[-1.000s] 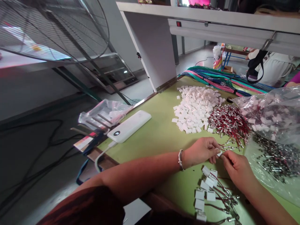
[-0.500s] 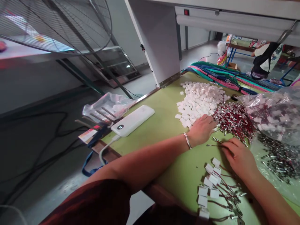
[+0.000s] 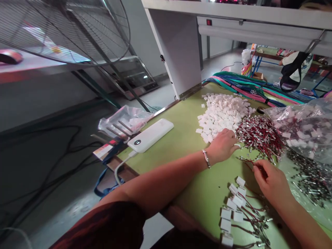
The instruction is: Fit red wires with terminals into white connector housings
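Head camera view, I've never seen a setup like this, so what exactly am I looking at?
There's no machine here, just bare-handed human work, filmed from a camera worn on the head, looking forward and down. On the green table lie white blocks, a heap of red wires, wired blocks and a power bank. The right hand holds metal-tipped wires. The left hand has one block close against it; I can't tell whether that's gripped.

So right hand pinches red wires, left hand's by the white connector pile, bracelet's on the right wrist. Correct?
No, the bracelet is on the left wrist, per the head view. Right hand does pinch red wires; left hand is by the white connector pile.
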`<action>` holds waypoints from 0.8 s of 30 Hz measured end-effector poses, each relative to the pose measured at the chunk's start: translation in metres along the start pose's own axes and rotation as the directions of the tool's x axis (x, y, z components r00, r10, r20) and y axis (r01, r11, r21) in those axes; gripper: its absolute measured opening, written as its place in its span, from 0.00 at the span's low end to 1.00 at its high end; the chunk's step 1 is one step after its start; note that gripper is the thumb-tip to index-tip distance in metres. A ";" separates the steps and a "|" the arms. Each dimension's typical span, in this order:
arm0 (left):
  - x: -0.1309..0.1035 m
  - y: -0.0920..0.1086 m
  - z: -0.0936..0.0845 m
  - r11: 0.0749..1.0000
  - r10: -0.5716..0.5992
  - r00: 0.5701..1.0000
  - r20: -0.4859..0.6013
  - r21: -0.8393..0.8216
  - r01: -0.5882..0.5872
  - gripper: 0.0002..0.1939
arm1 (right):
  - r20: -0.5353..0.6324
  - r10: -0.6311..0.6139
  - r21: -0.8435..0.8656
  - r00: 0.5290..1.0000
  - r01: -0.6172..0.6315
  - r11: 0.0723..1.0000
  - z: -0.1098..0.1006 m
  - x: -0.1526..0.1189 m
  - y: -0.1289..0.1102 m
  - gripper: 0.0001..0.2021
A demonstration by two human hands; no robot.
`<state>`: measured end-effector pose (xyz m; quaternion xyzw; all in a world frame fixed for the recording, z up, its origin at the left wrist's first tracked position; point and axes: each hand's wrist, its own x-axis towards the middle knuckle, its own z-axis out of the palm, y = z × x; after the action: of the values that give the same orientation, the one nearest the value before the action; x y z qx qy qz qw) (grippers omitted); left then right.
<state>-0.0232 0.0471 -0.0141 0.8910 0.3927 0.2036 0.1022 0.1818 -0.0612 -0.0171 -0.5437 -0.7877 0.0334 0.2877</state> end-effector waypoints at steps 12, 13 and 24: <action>0.004 0.001 0.005 0.996 -0.090 0.994 0.054 0.013 0.090 0.08 | 0.111 0.229 0.195 0.967 -0.247 0.949 -0.007 -0.002 0.003 0.13; 0.004 -0.001 0.004 0.996 -0.087 0.995 0.051 0.001 0.087 0.08 | 0.107 0.225 0.187 0.969 -0.241 0.952 -0.007 -0.002 0.003 0.14; -0.015 0.016 -0.013 0.749 -0.090 0.992 0.089 -0.651 0.126 0.09 | 0.091 0.215 0.267 0.972 -0.232 0.935 -0.013 -0.005 0.000 0.14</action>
<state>-0.0275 0.0255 -0.0015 0.7797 0.3448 0.2985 0.4291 0.1889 -0.0694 -0.0086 -0.5830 -0.7168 0.1916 0.3310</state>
